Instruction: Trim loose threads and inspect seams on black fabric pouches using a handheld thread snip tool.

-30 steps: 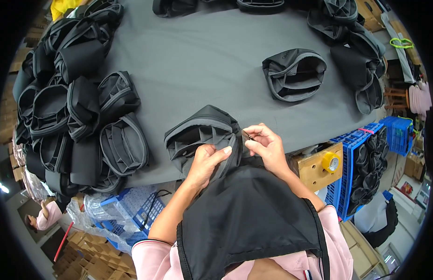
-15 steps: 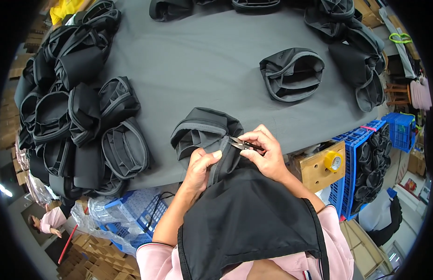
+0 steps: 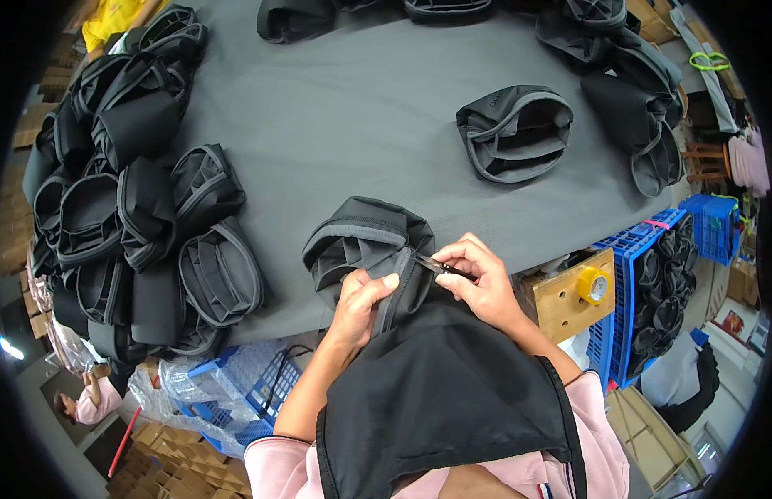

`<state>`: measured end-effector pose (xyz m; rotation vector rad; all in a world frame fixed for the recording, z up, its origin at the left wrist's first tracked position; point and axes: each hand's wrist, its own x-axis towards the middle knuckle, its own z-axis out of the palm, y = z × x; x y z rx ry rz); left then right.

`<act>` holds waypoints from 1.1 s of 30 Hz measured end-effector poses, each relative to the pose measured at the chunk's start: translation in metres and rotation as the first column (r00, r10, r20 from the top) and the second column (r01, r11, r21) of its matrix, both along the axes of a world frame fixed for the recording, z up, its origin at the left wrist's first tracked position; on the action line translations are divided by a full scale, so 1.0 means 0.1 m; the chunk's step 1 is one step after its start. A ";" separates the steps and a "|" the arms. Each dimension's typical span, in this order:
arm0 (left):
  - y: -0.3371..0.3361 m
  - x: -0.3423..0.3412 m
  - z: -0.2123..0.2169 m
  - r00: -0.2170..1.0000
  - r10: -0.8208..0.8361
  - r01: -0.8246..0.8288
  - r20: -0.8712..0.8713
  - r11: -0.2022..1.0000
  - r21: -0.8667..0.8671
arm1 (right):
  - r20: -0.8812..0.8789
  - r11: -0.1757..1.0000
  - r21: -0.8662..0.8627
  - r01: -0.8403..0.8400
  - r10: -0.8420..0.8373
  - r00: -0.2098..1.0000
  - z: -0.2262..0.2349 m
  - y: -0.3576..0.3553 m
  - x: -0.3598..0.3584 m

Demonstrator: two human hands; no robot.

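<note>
At the table's near edge lies a black fabric pouch with grey-edged binding, its mouth gaping and inner dividers showing. My left hand is closed on its near rim, thumb on top of the fabric and the other fingers partly hidden inside. Small thread snips are gripped in my right hand, between thumb and fingers. Their blades are close together and point left, with the tips at the seam where the binding meets. Beyond, to the right, a similar pouch rests alone on the table.
The grey-covered table carries a heap of black pouches on the left and more pouches at the far right. Yellow tape sits by a wooden block. A blue crate stands right. Other people are at left.
The snips' blades, spread apart before, are now nearly together at the seam. My right hand has shifted slightly right and nearer. My left hand keeps its hold on the pouch.
</note>
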<state>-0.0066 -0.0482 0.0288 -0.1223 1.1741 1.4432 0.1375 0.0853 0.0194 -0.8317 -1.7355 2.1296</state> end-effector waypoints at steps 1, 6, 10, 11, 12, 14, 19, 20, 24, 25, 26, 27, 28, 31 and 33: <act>-0.02 0.00 -0.03 1.000 -0.001 0.001 -0.002 1.000 0.002 | -0.020 0.991 -0.135 -0.005 0.003 1.000 0.00 0.00 -0.02; 0.06 0.03 0.02 1.000 -0.002 0.002 0.005 0.999 -0.035 | -0.018 0.989 -0.147 -0.004 0.002 1.000 0.01 0.00 -0.03; -0.03 0.05 -0.14 0.999 -0.004 0.004 -0.049 1.000 0.009 | -0.032 0.999 0.032 0.034 -0.033 0.999 0.02 -0.05 -0.07; -0.02 0.04 -0.14 0.999 -0.007 0.007 -0.047 1.000 0.016 | -0.030 0.999 0.032 0.032 -0.031 0.999 0.04 -0.05 -0.07; -0.01 0.04 -0.13 0.999 -0.010 0.011 -0.046 1.000 0.022 | 0.015 0.986 0.162 0.035 -0.038 0.999 0.07 -0.04 -0.07; 0.03 0.03 -0.05 0.999 -0.014 0.015 -0.050 1.000 0.005 | 0.060 0.958 0.286 0.032 -0.051 0.997 0.09 -0.03 -0.08; 0.04 0.01 -0.04 0.998 -0.033 0.034 -0.051 0.999 0.013 | 0.078 0.817 0.576 0.033 -0.095 0.992 0.16 -0.03 -0.11; 0.02 0.00 -0.05 0.999 -0.040 0.040 -0.036 0.999 0.002 | 0.079 0.817 0.576 0.032 -0.094 0.992 0.15 -0.02 -0.11; 0.00 0.01 -0.09 0.999 -0.024 0.024 -0.031 1.000 0.010 | 0.065 0.793 0.609 -0.002 -0.048 0.997 0.13 0.04 -0.10; 0.04 0.02 -0.05 0.999 -0.022 0.022 -0.029 1.000 0.009 | 0.076 0.844 0.536 -0.026 -0.018 0.997 0.13 0.05 -0.09; 0.11 0.03 0.04 1.000 -0.015 0.015 -0.024 1.000 -0.007 | 0.078 0.843 0.537 -0.027 -0.018 0.997 0.13 0.05 -0.09; 0.16 0.02 0.08 1.000 -0.007 0.007 -0.020 1.000 -0.025 | 0.037 0.915 0.403 0.032 -0.051 0.998 0.12 0.04 -0.08; 0.15 0.02 0.02 1.000 -0.003 0.003 -0.021 1.000 -0.027 | -0.002 0.964 0.254 0.084 -0.086 0.996 0.13 0.03 -0.08; 0.14 0.01 -0.09 0.998 0.056 -0.055 -0.025 0.997 0.050 | 0.037 0.987 0.159 0.031 -0.037 0.999 0.12 0.11 -0.23; 0.25 -0.01 0.00 0.976 0.211 -0.210 -0.047 0.977 0.026 | 0.015 0.998 -0.006 0.062 -0.062 0.998 0.23 0.13 -0.28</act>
